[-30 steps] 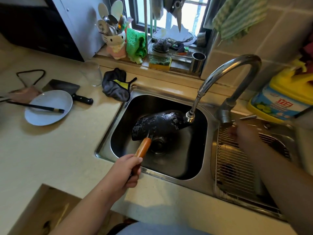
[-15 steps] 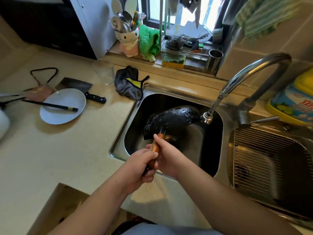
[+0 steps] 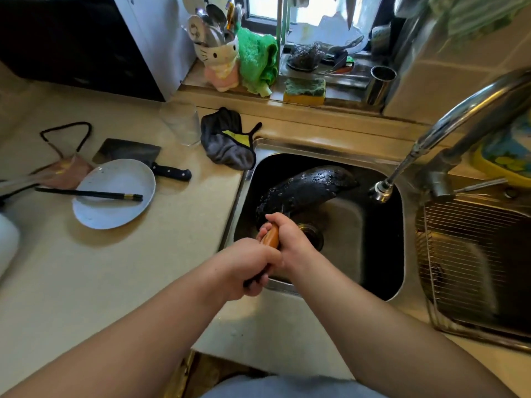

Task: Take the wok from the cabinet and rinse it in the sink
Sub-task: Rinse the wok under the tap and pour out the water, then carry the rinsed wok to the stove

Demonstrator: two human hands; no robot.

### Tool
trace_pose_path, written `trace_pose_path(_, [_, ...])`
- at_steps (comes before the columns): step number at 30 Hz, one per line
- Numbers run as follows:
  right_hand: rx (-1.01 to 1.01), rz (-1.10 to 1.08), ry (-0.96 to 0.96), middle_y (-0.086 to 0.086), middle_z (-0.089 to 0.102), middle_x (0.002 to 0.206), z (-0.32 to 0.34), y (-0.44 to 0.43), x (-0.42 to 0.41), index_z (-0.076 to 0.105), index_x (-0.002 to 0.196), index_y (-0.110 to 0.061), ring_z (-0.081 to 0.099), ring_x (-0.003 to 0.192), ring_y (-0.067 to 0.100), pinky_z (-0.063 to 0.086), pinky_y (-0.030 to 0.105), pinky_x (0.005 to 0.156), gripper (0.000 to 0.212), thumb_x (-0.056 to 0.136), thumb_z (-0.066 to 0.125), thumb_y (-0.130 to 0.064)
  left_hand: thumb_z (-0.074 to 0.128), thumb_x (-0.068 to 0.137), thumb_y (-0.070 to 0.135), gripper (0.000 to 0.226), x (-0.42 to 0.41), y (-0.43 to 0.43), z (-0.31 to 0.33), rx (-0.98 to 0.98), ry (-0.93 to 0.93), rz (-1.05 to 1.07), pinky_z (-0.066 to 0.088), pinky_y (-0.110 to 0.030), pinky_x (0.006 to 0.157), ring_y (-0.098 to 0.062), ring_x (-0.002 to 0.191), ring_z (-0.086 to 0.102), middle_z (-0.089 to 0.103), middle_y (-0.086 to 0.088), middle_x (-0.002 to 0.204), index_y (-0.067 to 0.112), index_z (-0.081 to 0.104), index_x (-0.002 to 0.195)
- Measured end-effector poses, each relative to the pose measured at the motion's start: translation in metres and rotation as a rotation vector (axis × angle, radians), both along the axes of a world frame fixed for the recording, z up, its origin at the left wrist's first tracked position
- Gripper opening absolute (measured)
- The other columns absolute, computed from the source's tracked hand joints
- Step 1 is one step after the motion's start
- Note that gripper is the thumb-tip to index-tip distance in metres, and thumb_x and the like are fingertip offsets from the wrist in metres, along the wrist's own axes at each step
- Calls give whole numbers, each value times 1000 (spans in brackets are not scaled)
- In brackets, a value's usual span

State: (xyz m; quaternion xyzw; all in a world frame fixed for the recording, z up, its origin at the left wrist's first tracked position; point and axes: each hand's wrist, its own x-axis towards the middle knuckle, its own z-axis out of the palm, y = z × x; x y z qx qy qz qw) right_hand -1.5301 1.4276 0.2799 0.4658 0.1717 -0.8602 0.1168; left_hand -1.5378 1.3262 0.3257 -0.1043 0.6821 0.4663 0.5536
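Note:
A wet black wok (image 3: 304, 189) is tipped on its side inside the left steel sink (image 3: 382, 254), beaded with water drops. Its orange wooden handle (image 3: 271, 238) points toward me over the sink's front rim. My left hand (image 3: 250, 267) is wrapped around the near end of the handle. My right hand (image 3: 288, 242) grips the same handle just ahead of it, closer to the pan. The curved faucet (image 3: 402, 168) ends to the right of the wok; no stream of water shows at its spout.
A white plate (image 3: 113, 193) with black chopsticks, a cleaver (image 3: 135, 155), a glass (image 3: 181, 123) and a dark cloth (image 3: 230, 139) lie on the counter to the left. A wire rack (image 3: 471, 254) fills the right basin. Sponge, utensil holder and green cloth line the windowsill.
My right hand left the faucet lever area and came over to grip the wok handle beside my left hand. The wok stays tilted in the sink, now a little clear of the spout.

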Motion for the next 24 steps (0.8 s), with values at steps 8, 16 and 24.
trace_pose_path(8, [167,79,-134,0,49,51,3,-23,15,50,71,-11,47,43,11,44,21,39,22,91,56,-12,51,78,0,14,23,-28,-7,156,-121,45,29,-17,31,-7,36,41,47,-1,54,13,46,76])
trace_pose_path(16, [381,157,-108,3,50,60,23,-34,47,51,82,-10,50,46,13,45,18,37,11,92,54,-8,50,80,1,14,64,-45,-3,351,-200,119,29,-16,29,-6,35,40,47,0,54,14,44,81])
trace_pose_path(24, [647,365,-16,1,55,45,29,-30,92,57,71,-6,55,38,11,48,24,43,15,87,58,-5,48,83,4,13,124,-45,2,454,-173,175,32,-17,33,-8,38,43,49,1,55,14,40,85])
